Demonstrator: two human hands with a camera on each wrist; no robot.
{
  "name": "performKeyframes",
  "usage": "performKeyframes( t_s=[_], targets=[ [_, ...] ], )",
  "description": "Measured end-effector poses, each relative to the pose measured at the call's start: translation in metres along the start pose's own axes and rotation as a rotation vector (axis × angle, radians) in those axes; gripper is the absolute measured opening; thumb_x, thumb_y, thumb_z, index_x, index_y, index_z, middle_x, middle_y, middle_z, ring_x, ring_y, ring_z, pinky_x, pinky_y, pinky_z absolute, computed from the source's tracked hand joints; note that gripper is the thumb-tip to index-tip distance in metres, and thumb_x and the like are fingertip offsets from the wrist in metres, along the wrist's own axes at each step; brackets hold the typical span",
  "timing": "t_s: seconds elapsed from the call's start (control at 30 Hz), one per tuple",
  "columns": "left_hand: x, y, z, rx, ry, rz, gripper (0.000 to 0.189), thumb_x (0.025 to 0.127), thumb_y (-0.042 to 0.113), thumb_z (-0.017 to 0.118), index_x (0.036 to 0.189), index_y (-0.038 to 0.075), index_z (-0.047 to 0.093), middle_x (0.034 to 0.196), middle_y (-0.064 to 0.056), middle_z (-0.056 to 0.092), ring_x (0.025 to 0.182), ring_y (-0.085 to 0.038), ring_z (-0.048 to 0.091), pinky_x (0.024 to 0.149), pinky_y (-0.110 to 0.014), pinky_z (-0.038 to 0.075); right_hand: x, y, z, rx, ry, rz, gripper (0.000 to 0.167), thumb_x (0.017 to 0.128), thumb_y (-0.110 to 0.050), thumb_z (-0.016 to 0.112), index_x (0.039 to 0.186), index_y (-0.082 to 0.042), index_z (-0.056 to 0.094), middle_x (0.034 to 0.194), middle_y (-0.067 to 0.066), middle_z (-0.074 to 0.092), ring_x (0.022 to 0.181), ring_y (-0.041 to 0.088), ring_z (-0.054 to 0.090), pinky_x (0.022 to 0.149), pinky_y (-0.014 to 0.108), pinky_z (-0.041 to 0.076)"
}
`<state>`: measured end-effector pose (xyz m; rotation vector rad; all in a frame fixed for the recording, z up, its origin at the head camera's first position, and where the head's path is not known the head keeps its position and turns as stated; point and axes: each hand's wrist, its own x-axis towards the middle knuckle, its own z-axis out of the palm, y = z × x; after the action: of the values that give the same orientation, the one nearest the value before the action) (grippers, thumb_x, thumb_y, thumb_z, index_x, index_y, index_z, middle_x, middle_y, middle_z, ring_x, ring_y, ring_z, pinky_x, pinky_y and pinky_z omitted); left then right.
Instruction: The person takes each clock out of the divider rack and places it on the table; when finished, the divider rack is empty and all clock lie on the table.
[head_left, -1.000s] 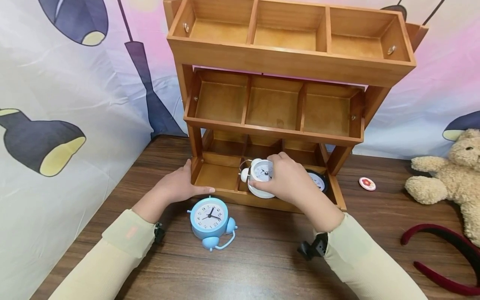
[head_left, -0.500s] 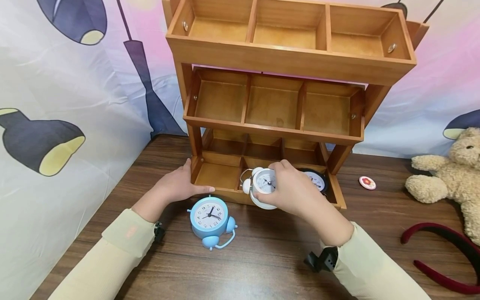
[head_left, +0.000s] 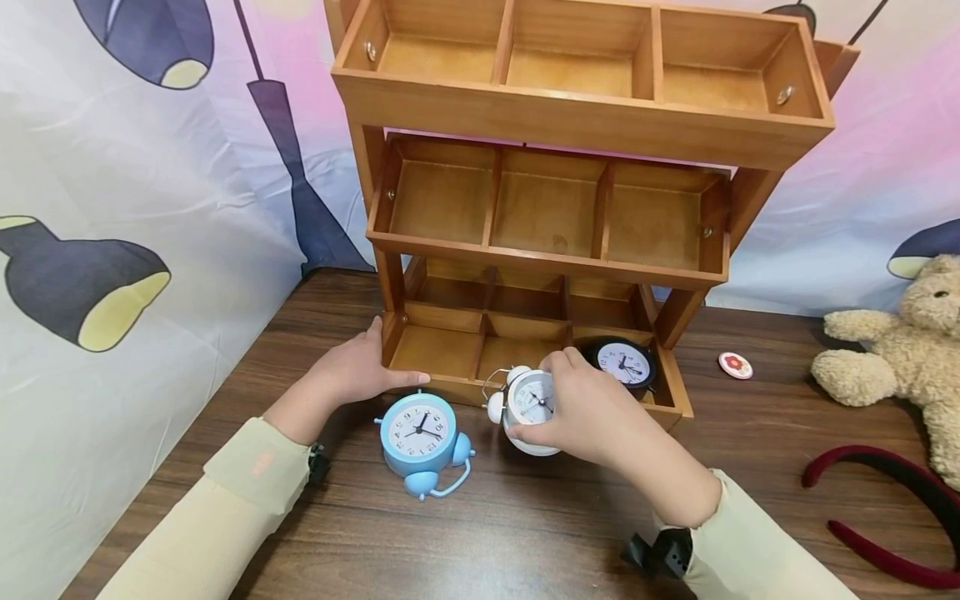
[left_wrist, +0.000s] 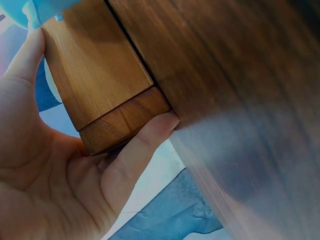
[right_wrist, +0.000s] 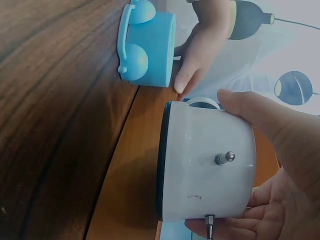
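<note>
My right hand [head_left: 588, 408] grips a white twin-bell alarm clock [head_left: 531, 412], thumb on one side and fingers round the other. The clock is in front of the bottom tray, over the table; its white side and two metal feet show in the right wrist view. My left hand [left_wrist: 70, 165] holds the left front corner of the wooden shelf's [left_wrist: 100, 65] bottom tray between thumb and fingers. Just in front of that thumb lies a light-blue twin-bell alarm clock [head_left: 418, 433], bells toward me. A black clock [head_left: 624, 364] with a white dial rests in the tray's right compartment.
The three-tier shelf's upper trays, the middle tray [head_left: 547, 254] and top tray [head_left: 585, 117], rise over the work. To the right are a round flower badge [head_left: 735, 366], a teddy bear [head_left: 896, 375] and a dark red headband [head_left: 862, 454]. A printed cloth [head_left: 225, 192] hangs behind.
My right hand has drawn the white alarm clock out of the bottom tray's middle compartment toward me, past the front board. The black clock shows more fully. My left hand has stayed at the corner.
</note>
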<state>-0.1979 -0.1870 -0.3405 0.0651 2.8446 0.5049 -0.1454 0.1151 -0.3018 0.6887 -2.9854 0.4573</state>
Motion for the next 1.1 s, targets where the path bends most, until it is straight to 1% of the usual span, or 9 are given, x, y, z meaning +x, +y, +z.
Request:
performKeyframes(
  t_s=[0.13, 0.3, 0.43, 0.6, 0.7, 0.83, 0.9, 1.03, 1.1],
  targets=[
    [0.0, 0.0, 0.0, 0.0, -0.001, -0.001, 0.133, 0.077, 0.078, 0.061, 0.152, -0.015, 0.003, 0.153, -0.039, 0.022, 0.135, -0.053, 0.037, 0.106, -0.06, 0.037, -0.006, 0.0, 0.001, 0.007, -0.014, -0.004, 0.075, 0.067, -0.055, 0.085, 0.111, 0.0, 0.059, 0.095, 0.005, 0.055, 0.067, 0.017, 0.054, 0.063, 0.035, 0.05],
    [0.0, 0.0, 0.0, -0.003, 0.0, 0.0, 0.133, 0.078, 0.078, 0.061, 0.152, -0.015, 0.003, 0.153, -0.039, 0.022, 0.135, -0.053, 0.037, 0.106, -0.06, 0.037, -0.013, -0.001, 0.003, 0.024, -0.054, -0.002, 0.074, 0.066, -0.056, 0.086, 0.109, -0.003, 0.059, 0.092, 0.002, 0.054, 0.068, 0.015, 0.053, 0.064, 0.033, 0.049],
    [0.0, 0.0, 0.0, -0.004, 0.001, 0.0, 0.132, 0.078, 0.078, 0.062, 0.152, -0.015, 0.003, 0.152, -0.039, 0.023, 0.135, -0.053, 0.036, 0.106, -0.06, 0.036, -0.018, -0.001, 0.006, 0.031, -0.081, 0.003, 0.075, 0.065, -0.056, 0.087, 0.11, -0.003, 0.059, 0.095, 0.003, 0.056, 0.071, 0.016, 0.056, 0.067, 0.035, 0.051],
    [0.0, 0.0, 0.0, -0.001, 0.001, -0.003, 0.133, 0.078, 0.078, 0.061, 0.152, -0.015, 0.003, 0.152, -0.039, 0.023, 0.135, -0.053, 0.036, 0.106, -0.06, 0.036, -0.021, 0.001, 0.01, 0.01, -0.097, 0.005, 0.078, 0.064, -0.057, 0.086, 0.111, -0.001, 0.058, 0.102, 0.009, 0.058, 0.075, 0.02, 0.059, 0.071, 0.04, 0.053],
    [0.0, 0.0, 0.0, -0.003, 0.0, -0.005, 0.133, 0.078, 0.078, 0.062, 0.151, -0.015, 0.003, 0.152, -0.039, 0.023, 0.135, -0.053, 0.036, 0.106, -0.06, 0.036, -0.022, 0.003, 0.013, -0.003, -0.097, 0.013, 0.078, 0.064, -0.057, 0.087, 0.11, -0.001, 0.059, 0.101, 0.009, 0.057, 0.076, 0.021, 0.058, 0.073, 0.041, 0.053],
    [0.0, 0.001, 0.0, -0.005, 0.0, -0.004, 0.132, 0.078, 0.078, 0.062, 0.151, -0.016, 0.003, 0.152, -0.039, 0.023, 0.135, -0.053, 0.036, 0.106, -0.06, 0.036, -0.024, 0.004, 0.015, 0.008, -0.108, 0.018, 0.076, 0.064, -0.055, 0.087, 0.109, -0.002, 0.059, 0.096, 0.006, 0.055, 0.075, 0.019, 0.057, 0.071, 0.04, 0.052],
    [0.0, 0.001, 0.0, -0.004, 0.0, -0.003, 0.132, 0.078, 0.078, 0.062, 0.151, -0.016, 0.003, 0.152, -0.039, 0.023, 0.135, -0.053, 0.036, 0.106, -0.06, 0.037, -0.026, 0.005, 0.017, 0.017, -0.117, 0.021, 0.075, 0.064, -0.054, 0.088, 0.109, -0.002, 0.059, 0.1, 0.008, 0.057, 0.078, 0.022, 0.059, 0.073, 0.041, 0.052],
    [0.0, 0.001, 0.0, -0.001, -0.002, -0.005, 0.133, 0.078, 0.078, 0.062, 0.151, -0.016, 0.003, 0.152, -0.04, 0.023, 0.134, -0.053, 0.037, 0.106, -0.06, 0.037, -0.028, 0.005, 0.021, 0.025, -0.13, 0.036, 0.075, 0.064, -0.055, 0.087, 0.111, -0.003, 0.058, 0.113, 0.016, 0.06, 0.087, 0.029, 0.063, 0.077, 0.044, 0.054],
    [-0.001, 0.001, -0.001, -0.002, -0.004, -0.007, 0.133, 0.078, 0.078, 0.061, 0.151, -0.016, 0.003, 0.152, -0.04, 0.023, 0.135, -0.053, 0.037, 0.106, -0.06, 0.037, -0.028, 0.005, 0.023, 0.024, -0.133, 0.037, 0.075, 0.064, -0.055, 0.087, 0.11, -0.004, 0.058, 0.111, 0.014, 0.06, 0.084, 0.027, 0.063, 0.077, 0.044, 0.054]
  ],
)
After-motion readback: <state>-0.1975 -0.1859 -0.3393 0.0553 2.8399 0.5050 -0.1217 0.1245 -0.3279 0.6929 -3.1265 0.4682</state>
